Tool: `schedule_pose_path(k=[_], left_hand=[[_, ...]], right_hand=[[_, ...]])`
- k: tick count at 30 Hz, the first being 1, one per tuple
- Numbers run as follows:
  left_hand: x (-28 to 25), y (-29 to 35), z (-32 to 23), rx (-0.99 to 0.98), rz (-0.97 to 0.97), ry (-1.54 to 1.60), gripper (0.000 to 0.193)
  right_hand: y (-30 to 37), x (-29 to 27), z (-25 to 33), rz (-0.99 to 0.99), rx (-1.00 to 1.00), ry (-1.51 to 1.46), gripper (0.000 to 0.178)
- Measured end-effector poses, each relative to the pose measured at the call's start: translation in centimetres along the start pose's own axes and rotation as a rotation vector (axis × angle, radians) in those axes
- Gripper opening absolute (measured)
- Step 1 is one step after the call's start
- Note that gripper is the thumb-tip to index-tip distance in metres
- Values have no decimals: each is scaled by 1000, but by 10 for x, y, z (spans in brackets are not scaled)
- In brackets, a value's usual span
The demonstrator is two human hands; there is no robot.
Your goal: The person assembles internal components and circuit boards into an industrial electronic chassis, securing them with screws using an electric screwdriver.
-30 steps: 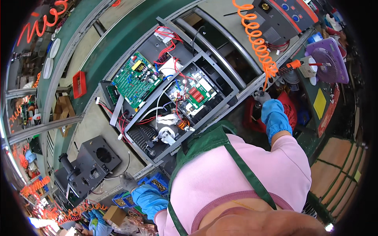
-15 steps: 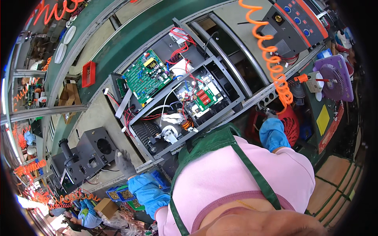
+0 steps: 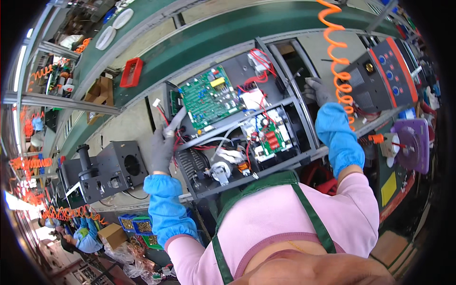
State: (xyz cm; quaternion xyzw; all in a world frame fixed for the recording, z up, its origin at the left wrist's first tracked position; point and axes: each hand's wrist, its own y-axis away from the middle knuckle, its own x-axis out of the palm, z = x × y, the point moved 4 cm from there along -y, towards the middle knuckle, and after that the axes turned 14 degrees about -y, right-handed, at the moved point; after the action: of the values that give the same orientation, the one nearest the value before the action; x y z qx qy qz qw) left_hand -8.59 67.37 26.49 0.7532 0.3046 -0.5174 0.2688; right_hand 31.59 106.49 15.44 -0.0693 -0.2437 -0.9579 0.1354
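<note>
Head: coil (image 3: 341,61) beside right hand (image 3: 317,89)

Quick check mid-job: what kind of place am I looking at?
Most likely an electronics assembly line in a factory. An open metal chassis with exposed green circuit boards sits at the workstation, a green conveyor belt runs behind it, and a coiled orange hose hangs nearby.

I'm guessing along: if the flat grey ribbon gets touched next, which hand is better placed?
Probably the left hand: it's close beside the flat grey ribbon, while the right hand is over past the open metal case's opposite end.
</note>
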Motion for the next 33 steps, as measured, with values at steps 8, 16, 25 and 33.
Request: schedule_pose_path(k=[8, 16, 25, 33], left_hand=[[39, -40, -11, -2, 155, 24, 72], [25, -59, -12, -35, 311, -312, 49], [54, -104, 40, -82, 248, -330, 43], [-8, -88, -1, 132, 4, -2, 32]], right_hand=[[-134, 55, -37, 243, -51, 482, 24], [-95, 68, -58, 248, -54, 31, 24], [-108, 133, -27, 556, -36, -334, 27], [-71, 190, 48, 913, -45, -650, 31]])
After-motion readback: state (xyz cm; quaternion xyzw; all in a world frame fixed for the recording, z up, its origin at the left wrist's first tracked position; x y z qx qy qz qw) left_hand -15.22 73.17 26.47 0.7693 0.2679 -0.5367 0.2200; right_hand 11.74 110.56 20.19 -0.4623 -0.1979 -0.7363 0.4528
